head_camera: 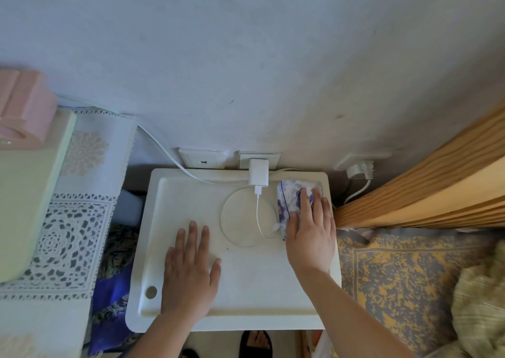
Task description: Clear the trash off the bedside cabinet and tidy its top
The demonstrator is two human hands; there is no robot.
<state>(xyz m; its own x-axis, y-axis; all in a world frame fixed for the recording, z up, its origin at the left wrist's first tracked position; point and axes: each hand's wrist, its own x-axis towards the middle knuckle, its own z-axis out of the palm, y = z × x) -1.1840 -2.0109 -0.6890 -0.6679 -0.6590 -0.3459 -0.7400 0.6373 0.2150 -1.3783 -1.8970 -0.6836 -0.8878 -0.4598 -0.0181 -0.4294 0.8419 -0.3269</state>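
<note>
Both hands lie flat, fingers spread: left hand [190, 270] on cabinet top [254, 289], right hand [310, 237] on tissue pack [291, 196].

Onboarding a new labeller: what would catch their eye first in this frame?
Two bare hands on the white tray-like top of the bedside cabinet: the left hand lies flat on bare surface, the right hand rests on a blue-and-white patterned soft packet at the back right corner. Between them a white charging cable lies looped, running from a white plug adapter in a wall socket behind the cabinet.
</note>
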